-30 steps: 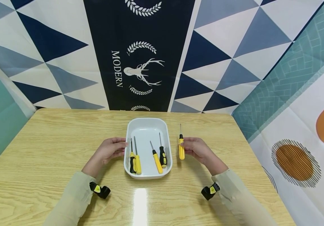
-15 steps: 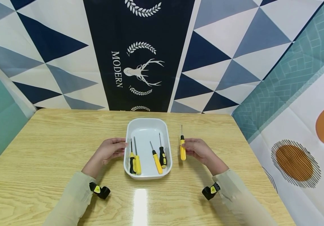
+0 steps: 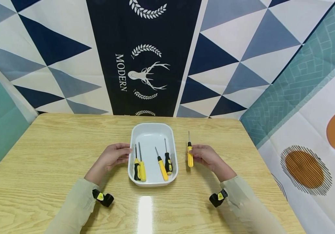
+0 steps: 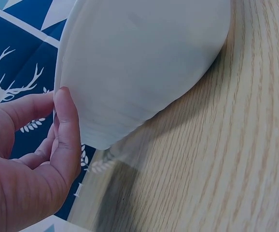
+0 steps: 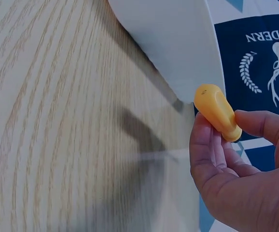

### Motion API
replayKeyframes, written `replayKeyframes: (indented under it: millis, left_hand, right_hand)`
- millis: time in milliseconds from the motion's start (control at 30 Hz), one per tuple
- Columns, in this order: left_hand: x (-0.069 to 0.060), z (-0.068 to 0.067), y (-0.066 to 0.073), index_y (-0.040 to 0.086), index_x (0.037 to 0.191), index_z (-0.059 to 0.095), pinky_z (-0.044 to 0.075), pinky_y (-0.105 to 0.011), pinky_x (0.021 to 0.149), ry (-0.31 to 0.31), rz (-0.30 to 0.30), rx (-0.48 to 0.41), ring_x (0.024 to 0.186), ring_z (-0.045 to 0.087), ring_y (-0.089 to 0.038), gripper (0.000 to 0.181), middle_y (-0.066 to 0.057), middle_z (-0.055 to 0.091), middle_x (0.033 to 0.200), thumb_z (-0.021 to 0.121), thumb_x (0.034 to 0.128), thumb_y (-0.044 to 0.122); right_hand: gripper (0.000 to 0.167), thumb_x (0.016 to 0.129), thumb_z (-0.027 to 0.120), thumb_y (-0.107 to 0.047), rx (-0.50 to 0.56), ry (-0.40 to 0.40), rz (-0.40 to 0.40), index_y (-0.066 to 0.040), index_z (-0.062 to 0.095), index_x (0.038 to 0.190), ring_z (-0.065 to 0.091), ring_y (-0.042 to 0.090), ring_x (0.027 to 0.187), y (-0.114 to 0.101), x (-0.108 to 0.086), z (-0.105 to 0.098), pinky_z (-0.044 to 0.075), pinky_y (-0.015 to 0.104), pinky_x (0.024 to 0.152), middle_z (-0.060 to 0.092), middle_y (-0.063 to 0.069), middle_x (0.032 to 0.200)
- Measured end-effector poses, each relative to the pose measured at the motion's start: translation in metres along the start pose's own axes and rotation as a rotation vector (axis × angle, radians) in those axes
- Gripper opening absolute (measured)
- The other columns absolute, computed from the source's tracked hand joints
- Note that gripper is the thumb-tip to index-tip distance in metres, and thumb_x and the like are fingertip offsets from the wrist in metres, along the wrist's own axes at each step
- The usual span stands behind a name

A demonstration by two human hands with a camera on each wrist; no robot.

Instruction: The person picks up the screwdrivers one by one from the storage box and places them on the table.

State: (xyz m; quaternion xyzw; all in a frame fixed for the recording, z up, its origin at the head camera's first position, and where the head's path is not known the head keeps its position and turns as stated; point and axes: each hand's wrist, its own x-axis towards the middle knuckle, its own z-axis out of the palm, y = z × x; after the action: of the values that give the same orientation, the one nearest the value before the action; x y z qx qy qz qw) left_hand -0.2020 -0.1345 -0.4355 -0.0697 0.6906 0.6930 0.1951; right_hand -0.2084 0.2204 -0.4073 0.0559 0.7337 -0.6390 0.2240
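Observation:
My left hand pinches the left rim of a white plastic tray; in the left wrist view thumb and fingers meet at the tray's edge. Inside lie screwdrivers: a black-and-yellow one and a yellow one at the left, a yellow one and a black one at the right. Right of the tray, my right hand pinches another screwdriver by its yellow handle, shaft pointing away from me. The right wrist view shows the handle's rounded end; the shaft is hidden there.
The tray stands on a light wooden table. A patterned cloth with a deer print hangs behind the table's far edge. A teal-and-white sheet borders the right side.
My right hand has shifted slightly to the right and toward me, the screwdriver in it. My left hand and the tray look still.

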Motion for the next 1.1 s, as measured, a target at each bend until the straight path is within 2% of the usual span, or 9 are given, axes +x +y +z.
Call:
replayKeyframes:
  millis: [500, 800, 1100]
  left_hand:
    - [0.001, 0.000, -0.001, -0.006, 0.130, 0.046, 0.056, -0.020, 0.069, -0.002, 0.000, -0.005, 0.073, 0.062, -0.008, 0.047, -0.004, 0.062, 0.093, 0.062, 0.0901, 0.014]
    - [0.001, -0.001, -0.001, -0.006, 0.130, 0.045, 0.056, -0.020, 0.069, -0.008, 0.005, -0.010, 0.073, 0.062, -0.008, 0.048, -0.003, 0.061, 0.091, 0.062, 0.0902, 0.014]
    - [0.000, 0.000, -0.001, -0.006, 0.130, 0.046, 0.057, -0.020, 0.069, -0.004, 0.000, -0.003, 0.073, 0.062, -0.008, 0.047, -0.003, 0.062, 0.091, 0.062, 0.0902, 0.014]
  right_hand:
    - [0.051, 0.090, 0.052, -0.006, -0.005, 0.007, 0.004, 0.017, 0.035, 0.133, 0.058, 0.003, 0.072, 0.010, 0.008, -0.002, 0.052, 0.018, 0.069, 0.060, -0.005, 0.082]
    - [0.049, 0.088, 0.057, -0.007, -0.027, 0.028, 0.016, 0.015, 0.042, 0.128, 0.058, 0.005, 0.072, 0.015, 0.010, -0.004, 0.052, 0.019, 0.069, 0.061, -0.005, 0.081]
    - [0.059, 0.082, 0.065, -0.012, -0.006, -0.021, 0.000, 0.016, 0.042, 0.128, 0.060, 0.005, 0.074, 0.028, 0.019, -0.011, 0.054, 0.019, 0.069, 0.062, -0.004, 0.082]
